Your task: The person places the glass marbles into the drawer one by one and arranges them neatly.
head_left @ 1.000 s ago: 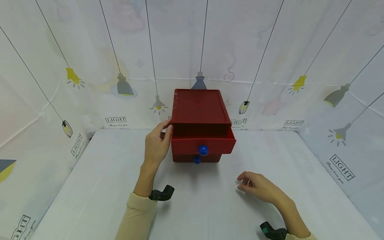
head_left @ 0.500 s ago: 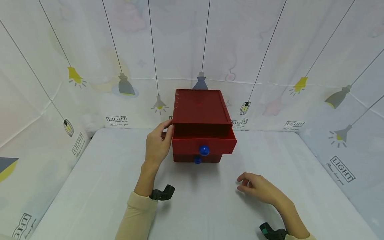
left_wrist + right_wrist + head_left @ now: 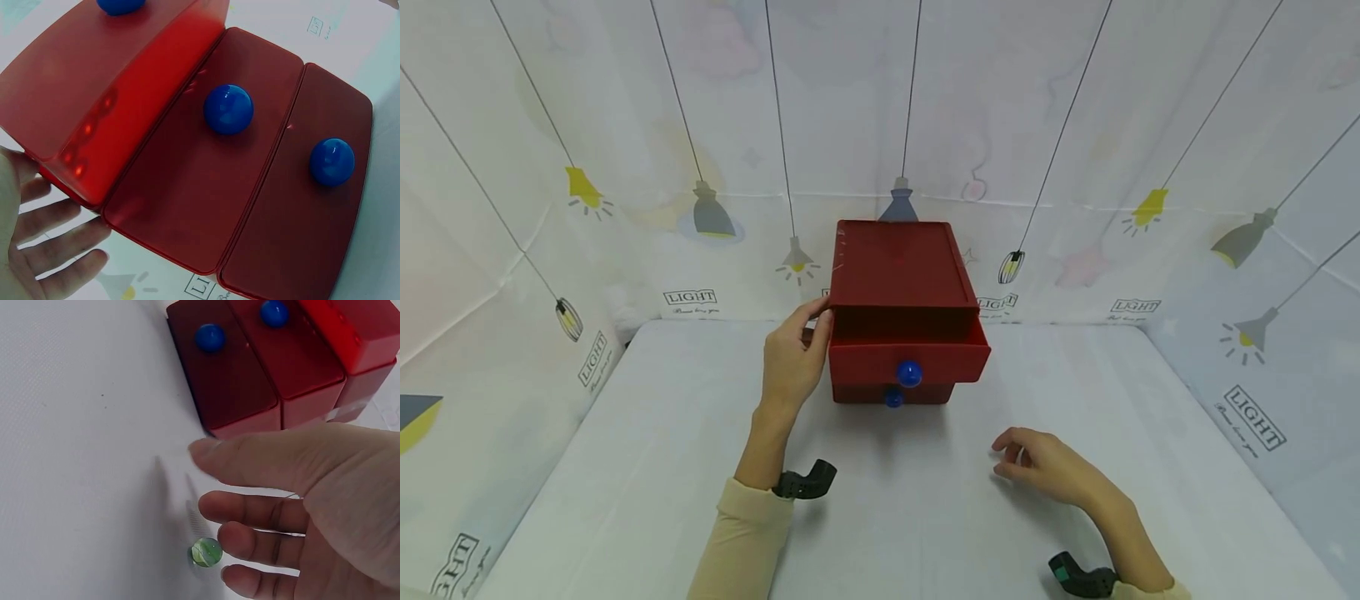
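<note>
— Three drawers on the red drawer box (image 3: 901,287) at the table's (image 3: 625,467) twelve o'clock; which is sticking out?
— Top drawer (image 3: 908,360), still pulled out as a second ago. Left hand (image 3: 792,358) is bracing the box's nine o'clock side, fingers fairly straight.
— And the marble (image 3: 207,552)?
— Lying by the right hand (image 3: 1051,468), loosely curled, gripping nothing. Nothing has been shifting, so I judge it a pause.

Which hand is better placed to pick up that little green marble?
Probably the right hand: the marble lies at its fingertips on the table, while the left hand steadies the red drawer box.
</note>
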`<state>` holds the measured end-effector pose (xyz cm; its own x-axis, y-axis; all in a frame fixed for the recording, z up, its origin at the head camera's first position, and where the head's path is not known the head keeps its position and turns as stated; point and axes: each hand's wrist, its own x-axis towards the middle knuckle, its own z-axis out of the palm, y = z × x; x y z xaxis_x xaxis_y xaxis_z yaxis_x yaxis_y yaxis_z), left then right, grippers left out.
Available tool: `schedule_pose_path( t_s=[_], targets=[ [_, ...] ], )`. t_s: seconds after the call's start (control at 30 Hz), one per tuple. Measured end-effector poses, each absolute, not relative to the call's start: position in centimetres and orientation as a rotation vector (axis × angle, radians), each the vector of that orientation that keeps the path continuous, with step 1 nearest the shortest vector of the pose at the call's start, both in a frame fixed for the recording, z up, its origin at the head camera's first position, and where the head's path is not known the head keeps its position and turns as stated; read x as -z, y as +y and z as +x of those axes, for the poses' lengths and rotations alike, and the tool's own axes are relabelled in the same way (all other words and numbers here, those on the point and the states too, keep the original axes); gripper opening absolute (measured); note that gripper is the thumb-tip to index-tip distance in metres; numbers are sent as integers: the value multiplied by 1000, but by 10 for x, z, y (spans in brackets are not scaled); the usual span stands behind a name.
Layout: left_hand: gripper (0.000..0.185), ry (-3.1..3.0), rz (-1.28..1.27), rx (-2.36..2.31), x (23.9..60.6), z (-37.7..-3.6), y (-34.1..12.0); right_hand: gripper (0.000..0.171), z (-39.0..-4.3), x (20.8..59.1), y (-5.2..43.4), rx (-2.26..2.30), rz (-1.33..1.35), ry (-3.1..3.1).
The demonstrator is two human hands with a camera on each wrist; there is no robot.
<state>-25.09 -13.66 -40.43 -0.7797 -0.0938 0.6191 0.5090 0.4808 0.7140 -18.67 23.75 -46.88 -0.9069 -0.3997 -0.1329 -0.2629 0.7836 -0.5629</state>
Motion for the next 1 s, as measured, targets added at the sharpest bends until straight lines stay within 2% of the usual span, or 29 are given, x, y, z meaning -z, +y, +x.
schedule_pose_path(
  t_s=[0.53, 1.0],
  targets=[
    [33, -2125, -336, 1294, 405, -251, -136, 23, -184, 467, 254, 737, -579, 2772],
    [32, -2119, -337, 1304, 405, -250, -136, 21, -182, 466, 260, 765, -503, 2726]
  ],
)
